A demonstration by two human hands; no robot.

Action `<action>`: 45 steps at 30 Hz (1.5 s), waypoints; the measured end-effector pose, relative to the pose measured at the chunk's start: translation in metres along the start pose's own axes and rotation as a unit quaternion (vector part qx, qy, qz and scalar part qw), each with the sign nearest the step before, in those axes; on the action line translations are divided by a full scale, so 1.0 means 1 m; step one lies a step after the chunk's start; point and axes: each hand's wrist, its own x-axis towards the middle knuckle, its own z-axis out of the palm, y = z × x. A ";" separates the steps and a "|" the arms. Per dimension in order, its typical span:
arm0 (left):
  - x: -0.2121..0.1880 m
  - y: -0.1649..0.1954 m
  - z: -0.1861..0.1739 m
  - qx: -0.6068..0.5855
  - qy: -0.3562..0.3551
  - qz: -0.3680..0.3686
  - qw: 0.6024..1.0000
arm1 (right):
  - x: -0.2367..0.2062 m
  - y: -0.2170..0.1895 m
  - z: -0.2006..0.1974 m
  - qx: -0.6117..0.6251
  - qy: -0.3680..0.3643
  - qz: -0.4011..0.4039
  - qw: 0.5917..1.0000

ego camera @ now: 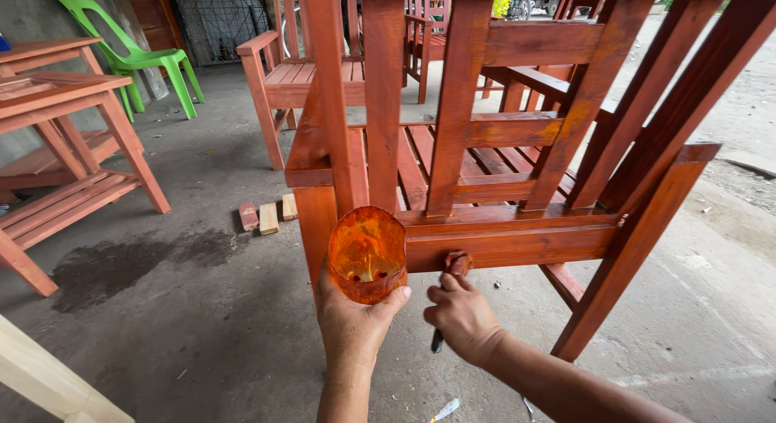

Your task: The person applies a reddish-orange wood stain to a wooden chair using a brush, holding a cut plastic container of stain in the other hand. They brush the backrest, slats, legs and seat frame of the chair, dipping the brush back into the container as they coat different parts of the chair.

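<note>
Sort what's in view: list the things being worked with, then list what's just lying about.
In use:
- left hand holding cut-off plastic container stained orange
- right hand pressing brush to the rail
- reddish wooden chair frame

Lying about:
- green plastic chair
- small wood blocks
- stacked wooden benches

Cut-off plastic cup (368, 255), orange-stained, translucent, open top facing the camera, tilted, a little liquid pooled at the bottom; gripped from below, near centre. Brush (456, 265), reddish-brown head pressed against the lower rail, dark handle poking out below the fist, just right of the cup. Chair (517, 172), slatted wood, stained glossy red-orange, tipped over on the floor with legs slanting up to the right, filling centre and right.
</note>
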 end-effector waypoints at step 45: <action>-0.036 0.008 0.123 0.044 -0.055 -0.018 0.997 | -0.198 0.256 -0.066 -0.063 -0.216 0.112 0.968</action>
